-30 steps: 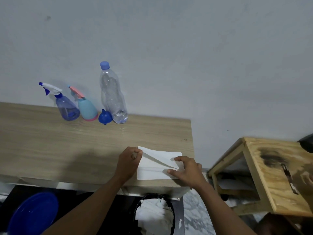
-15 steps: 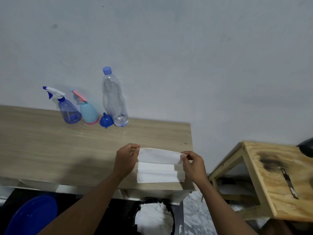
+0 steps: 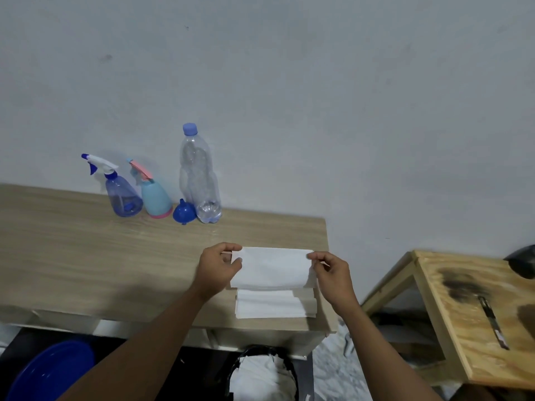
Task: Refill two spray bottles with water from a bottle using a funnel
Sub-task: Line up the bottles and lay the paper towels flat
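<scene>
Left hand (image 3: 217, 267) and right hand (image 3: 333, 274) pinch a white paper sheet (image 3: 272, 267) above the wooden table (image 3: 86, 256), spray bottles behind.

dim, cool, even light; soft shadows under arms; wide-angle bending at edges; slightly soft focus.

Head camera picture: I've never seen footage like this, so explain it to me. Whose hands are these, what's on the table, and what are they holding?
There is no machine here. A person wears a camera on the head, so the picture looks forward and down over their own arms. The left hand and right hand each pinch an upper corner of a white paper sheet, held above a small stack of paper near the front edge of a wooden table. At the back, by the wall, sit a purple spray bottle, a light blue spray bottle, a blue funnel and a capped clear water bottle. Neither hand touches them.
</scene>
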The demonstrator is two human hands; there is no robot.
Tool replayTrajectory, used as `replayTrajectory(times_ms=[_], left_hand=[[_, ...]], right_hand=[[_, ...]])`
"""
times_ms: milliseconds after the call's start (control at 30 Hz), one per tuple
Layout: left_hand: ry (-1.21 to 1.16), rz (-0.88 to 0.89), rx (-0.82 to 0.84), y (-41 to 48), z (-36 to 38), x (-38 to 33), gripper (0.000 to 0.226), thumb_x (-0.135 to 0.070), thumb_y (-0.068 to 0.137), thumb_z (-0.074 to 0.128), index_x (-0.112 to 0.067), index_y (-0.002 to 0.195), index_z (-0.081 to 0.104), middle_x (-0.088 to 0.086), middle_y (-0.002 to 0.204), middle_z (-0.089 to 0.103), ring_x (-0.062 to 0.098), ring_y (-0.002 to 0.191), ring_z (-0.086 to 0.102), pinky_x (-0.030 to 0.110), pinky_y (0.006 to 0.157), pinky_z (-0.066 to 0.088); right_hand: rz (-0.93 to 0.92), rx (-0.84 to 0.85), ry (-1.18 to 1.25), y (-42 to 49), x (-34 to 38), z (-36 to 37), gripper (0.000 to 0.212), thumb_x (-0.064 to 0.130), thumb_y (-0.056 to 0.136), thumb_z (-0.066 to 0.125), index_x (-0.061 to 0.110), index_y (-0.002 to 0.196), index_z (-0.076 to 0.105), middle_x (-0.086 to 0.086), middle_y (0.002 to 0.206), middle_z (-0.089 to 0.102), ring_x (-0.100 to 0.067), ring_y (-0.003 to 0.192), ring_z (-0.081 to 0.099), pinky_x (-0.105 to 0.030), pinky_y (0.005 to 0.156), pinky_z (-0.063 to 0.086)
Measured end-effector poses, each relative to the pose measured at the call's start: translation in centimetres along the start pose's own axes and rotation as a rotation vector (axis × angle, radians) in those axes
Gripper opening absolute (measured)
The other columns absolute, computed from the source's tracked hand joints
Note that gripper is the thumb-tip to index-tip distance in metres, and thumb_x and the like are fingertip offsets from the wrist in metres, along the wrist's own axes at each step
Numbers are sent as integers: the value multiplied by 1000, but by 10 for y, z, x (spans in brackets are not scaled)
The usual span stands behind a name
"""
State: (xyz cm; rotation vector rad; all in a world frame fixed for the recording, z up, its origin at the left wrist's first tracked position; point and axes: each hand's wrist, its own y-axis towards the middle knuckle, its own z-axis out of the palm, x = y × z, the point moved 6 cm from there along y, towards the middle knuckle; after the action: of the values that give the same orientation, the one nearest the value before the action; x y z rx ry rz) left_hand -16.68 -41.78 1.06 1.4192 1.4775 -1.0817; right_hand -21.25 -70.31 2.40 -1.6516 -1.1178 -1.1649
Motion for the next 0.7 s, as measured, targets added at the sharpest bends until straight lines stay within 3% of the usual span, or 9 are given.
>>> replayTrajectory(times_ms=[67,167,233,300,400,467,533,600,700], left_hand=[[-33,-27,48,1,-3,-4,35,-5,79,73,-28,105,68,15,69,72,33,59,62,38,62,53],[-13,-7,50,4,-12,-14,37,-2,79,73,-30,103,68,11,75,71,23,60,59,33,60,51],[-3,-3,25,7,-22,-18,26,-3,81,73,-26,91,72,13,76,70,19,61,56,30,62,49],[-25,-11,6,10,-33,-22,21,-2,84,73,-23,86,74,2,75,72,11,62,59,24,66,50],[-90,-5,-3,11,-58,-29,25,0,87,69,-23,99,73,-9,73,69,1,57,58,19,61,49],[-116,-39,8,13,-79,-24,33,-1,88,69,-22,113,68,-3,90,72,4,64,67,23,59,54],[-110,-78,29,18,-103,-13,47,-4,84,72,-27,124,62,3,99,72,16,62,68,36,59,55],[-101,-112,53,24,-130,2,55,-5,82,74,-30,128,59,11,94,74,24,58,64,44,60,51],[-98,-162,75,32,-177,29,58,-1,82,74,-25,132,58,19,90,74,22,58,62,37,60,52]], right_hand=[[6,27,-4,0,4,1,23,3,94,58,19,103,72,4,76,65,-6,53,47,-16,50,42],[-7,94,-24,1,16,7,32,6,90,66,27,114,68,4,58,45,-6,47,36,-16,50,37],[-32,136,-50,3,27,15,41,8,88,68,33,120,64,1,66,54,-12,57,43,-20,56,43],[-52,179,-48,5,40,25,48,7,88,69,35,126,60,-1,87,71,-20,66,57,-27,66,56],[-64,264,-13,8,58,51,56,2,89,67,32,133,54,0,106,74,-26,81,71,-39,77,63],[-55,316,-25,8,68,74,61,0,88,66,36,135,50,-2,94,76,-22,70,68,-36,73,62],[-43,363,-59,9,74,102,66,1,86,67,39,137,47,-2,79,73,-19,61,62,-33,68,56],[-32,406,-59,11,79,133,70,0,84,67,40,138,46,-7,89,73,-19,60,59,-35,66,52],[0,442,-32,9,84,187,72,-7,84,64,34,140,47,-7,110,70,-19,61,56,-34,64,50]])
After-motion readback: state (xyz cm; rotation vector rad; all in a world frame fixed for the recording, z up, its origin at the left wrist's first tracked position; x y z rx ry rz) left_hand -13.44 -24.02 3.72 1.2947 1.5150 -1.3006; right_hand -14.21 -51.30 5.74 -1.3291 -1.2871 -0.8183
